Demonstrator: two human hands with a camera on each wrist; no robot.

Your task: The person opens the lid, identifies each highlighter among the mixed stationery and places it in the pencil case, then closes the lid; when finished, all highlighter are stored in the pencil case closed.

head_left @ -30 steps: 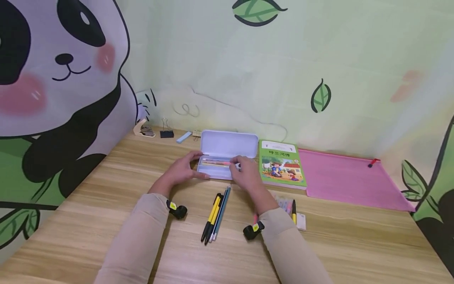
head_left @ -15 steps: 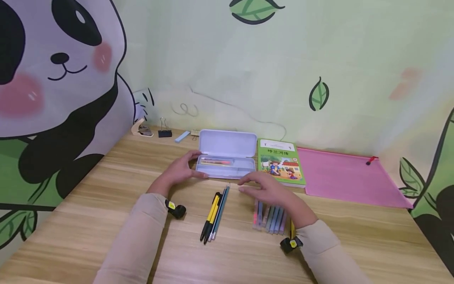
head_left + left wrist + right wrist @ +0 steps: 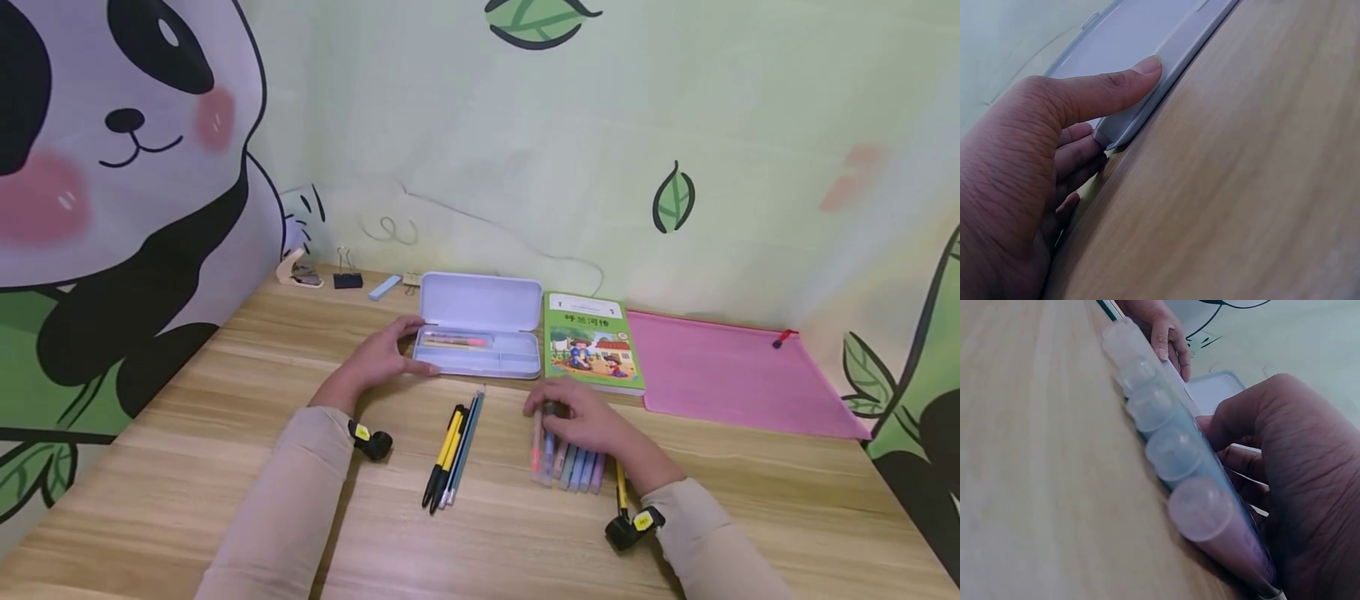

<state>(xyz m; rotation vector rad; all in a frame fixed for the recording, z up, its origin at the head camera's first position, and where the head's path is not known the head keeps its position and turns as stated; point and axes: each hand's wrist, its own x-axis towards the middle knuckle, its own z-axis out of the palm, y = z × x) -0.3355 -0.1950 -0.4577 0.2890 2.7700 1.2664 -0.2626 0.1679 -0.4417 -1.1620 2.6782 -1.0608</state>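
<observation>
A pale lavender pencil case [image 3: 480,362] lies open with its lid raised against the wall side. My left hand [image 3: 381,357] grips its left end; in the left wrist view the thumb [image 3: 1113,90] lies on the front rim, fingers at the case's end. Inside the case's back compartment are a few slim pens [image 3: 455,342]. My right hand [image 3: 581,417] bends over the far ends of a row of clear-capped markers [image 3: 576,468] lying on the table. In the right wrist view thumb and fingers are at the markers [image 3: 1200,509]; their fingertips are partly hidden.
Yellow-and-black pens [image 3: 444,458] and blue pencils [image 3: 462,454] lie between the arms. A green book [image 3: 595,342] and pink pouch [image 3: 742,375] are at right. Along the back left stand a stapler-like item [image 3: 300,271], binder clip [image 3: 348,281] and light blue bar [image 3: 385,287].
My right hand has left the pencil case, moved right and toward me, and come down on the markers. The left hand stays on the case.
</observation>
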